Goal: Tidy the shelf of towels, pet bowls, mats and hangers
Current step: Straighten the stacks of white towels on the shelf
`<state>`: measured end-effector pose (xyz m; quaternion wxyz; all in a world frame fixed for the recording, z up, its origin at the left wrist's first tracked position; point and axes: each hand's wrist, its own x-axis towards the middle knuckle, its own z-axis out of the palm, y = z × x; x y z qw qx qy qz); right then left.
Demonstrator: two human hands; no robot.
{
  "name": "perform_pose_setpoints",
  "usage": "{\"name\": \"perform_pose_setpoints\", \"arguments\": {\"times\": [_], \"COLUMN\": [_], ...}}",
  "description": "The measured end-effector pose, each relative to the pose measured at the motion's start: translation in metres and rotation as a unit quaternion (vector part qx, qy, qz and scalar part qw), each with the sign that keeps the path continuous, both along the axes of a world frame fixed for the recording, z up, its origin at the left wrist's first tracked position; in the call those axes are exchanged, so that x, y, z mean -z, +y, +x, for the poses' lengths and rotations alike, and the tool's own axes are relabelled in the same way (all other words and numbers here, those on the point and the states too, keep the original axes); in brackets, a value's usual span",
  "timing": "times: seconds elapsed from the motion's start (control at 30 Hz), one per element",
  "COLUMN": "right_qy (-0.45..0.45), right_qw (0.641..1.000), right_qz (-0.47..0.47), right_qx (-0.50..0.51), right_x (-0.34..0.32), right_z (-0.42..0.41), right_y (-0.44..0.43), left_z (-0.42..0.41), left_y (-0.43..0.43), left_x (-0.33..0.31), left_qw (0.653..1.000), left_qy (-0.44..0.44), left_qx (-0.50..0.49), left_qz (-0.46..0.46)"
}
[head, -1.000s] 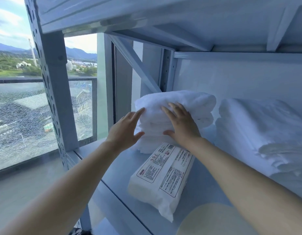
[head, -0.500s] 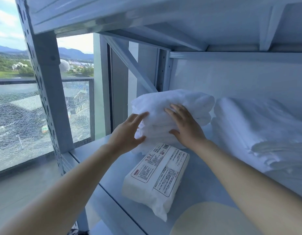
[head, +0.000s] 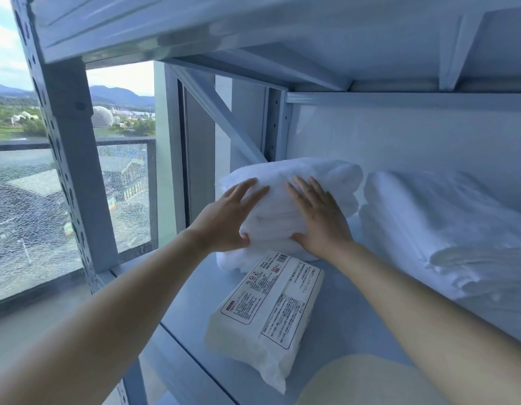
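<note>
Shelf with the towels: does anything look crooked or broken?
Yes. The wrapped white pack lies slanted across the shelf, not square with its edge, in front of the towel stack that the left hand and right hand press on. Beyond the shelf, the balcony glass panel is cracked all over.

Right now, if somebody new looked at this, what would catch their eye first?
The left hand and right hand lie flat, fingers straight, on a folded white towel stack at the back left of the shelf. A plastic-wrapped pack with printed labels lies just in front, a second towel pile to the right. Beyond the shelf post, the balcony glass looks shattered.
</note>
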<state>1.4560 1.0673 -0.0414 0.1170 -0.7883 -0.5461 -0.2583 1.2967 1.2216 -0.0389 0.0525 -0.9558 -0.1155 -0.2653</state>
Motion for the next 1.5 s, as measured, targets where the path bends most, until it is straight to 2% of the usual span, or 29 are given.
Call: {"name": "perform_pose_setpoints", "arguments": {"times": [0.27, 0.43, 0.63, 0.9, 1.07, 1.3, 1.5], "right_qy": [0.018, 0.009, -0.015, -0.049, -0.049, -0.049, -0.052], "right_qw": [0.998, 0.999, 0.997, 0.998, 0.998, 0.998, 0.997], "right_qz": [0.054, 0.021, 0.042, 0.010, 0.022, 0.040, 0.036], "right_qx": [-0.004, 0.025, 0.064, 0.050, 0.031, 0.020, 0.037], "right_x": [0.001, 0.004, -0.002, -0.005, -0.007, -0.003, -0.001], "right_z": [0.000, 0.004, 0.004, 0.011, 0.011, 0.012, 0.010], "right_y": [0.004, 0.006, 0.015, 0.012, 0.011, 0.011, 0.016], "left_z": [0.018, 0.021, 0.017, 0.014, 0.017, 0.018, 0.021], "left_y": [-0.001, 0.003, 0.008, 0.003, -0.008, 0.001, 0.001], "left_x": [-0.007, -0.014, -0.021, -0.016, -0.002, -0.003, -0.009], "left_qw": [0.998, 0.999, 0.997, 0.999, 0.999, 0.999, 0.997], "left_qy": [0.013, -0.024, -0.060, -0.005, 0.005, -0.014, -0.022], "left_qx": [-0.029, -0.002, 0.023, -0.005, -0.051, -0.030, -0.068], "left_qz": [0.050, 0.044, 0.051, 0.033, 0.015, -0.001, 0.030]}}
